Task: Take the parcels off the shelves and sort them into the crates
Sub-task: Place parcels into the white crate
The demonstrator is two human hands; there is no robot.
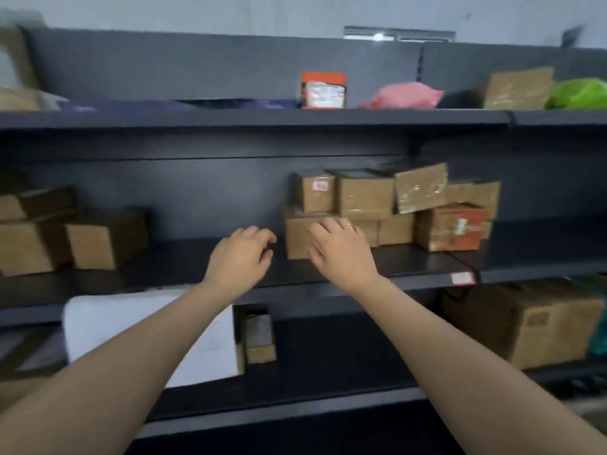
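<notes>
The bottom box [296, 239] of the stack sits on the middle shelf [414, 259]. The left hand [239, 257] hovers just left of the box, loosely curled and empty. The right hand [341, 250], fingers spread, covers the box's front.

Three shelves stand one above another. On the top shelf [230, 118], a small box [323, 90] sits near the middle, with a soft bag [402, 95], another box [517, 88] and a second bag [579, 93] to its right. On the middle shelf [184, 257], a cluster of boxes [92, 239] lies left and a two-tier stack [364, 195] right of centre. The left hand [241, 257] is before the gap between them and the right hand [341, 247] before the stack's lower-left box [295, 239]. On the bottom shelf [328, 372], a flat parcel [108, 323] lies left, a narrow box [259, 336] just beside it and a large box [542, 323] far right.
</notes>
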